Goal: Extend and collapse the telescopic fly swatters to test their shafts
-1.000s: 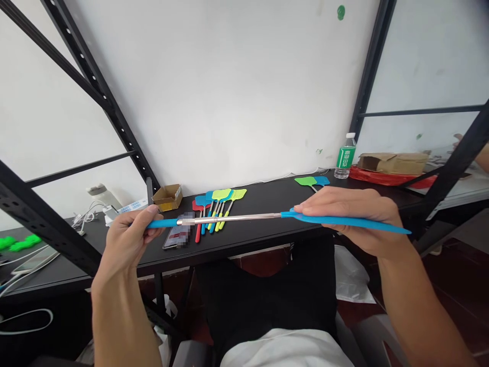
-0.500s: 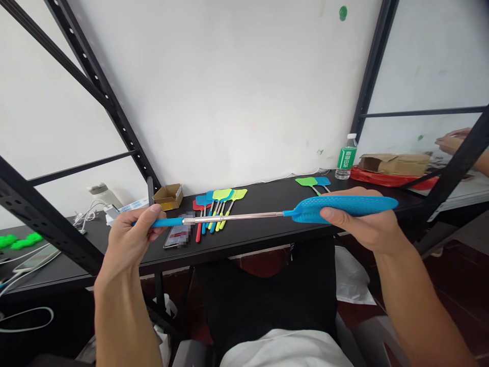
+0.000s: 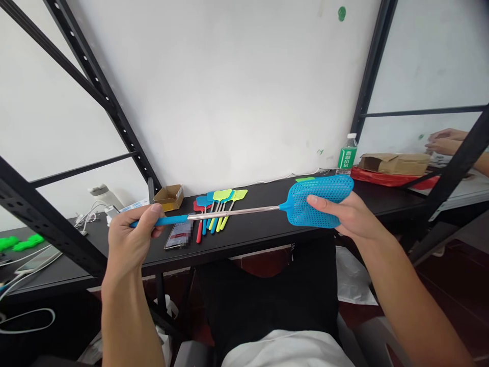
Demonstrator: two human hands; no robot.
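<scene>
A blue fly swatter [image 3: 296,204] with a silver metal shaft stretches level between both my hands, above the black table. My left hand [image 3: 134,227] is closed round its blue handle, thumb on top. At the other end my right hand [image 3: 349,214] pinches the perforated blue head, the thumb on the near face and the fingers hidden behind it. The head's broad face is turned toward me. Beyond the shaft, several red, blue and yellow-green fly swatters [image 3: 221,195] lie in a fanned pile. A green swatter [image 3: 304,179] shows partly behind the held head.
A phone [image 3: 178,235] and a small open cardboard box [image 3: 168,198] are on the black table [image 3: 260,232], left of the pile. At the right stand a water bottle [image 3: 347,155] and a larger cardboard box [image 3: 395,164] on red plastic. Another person's hands [image 3: 445,141] show beyond the shelf post.
The held swatter's head has turned from nearly edge-on to face me. My right hand has moved left with it; the shaft looks slightly shorter. My left hand keeps its hold.
</scene>
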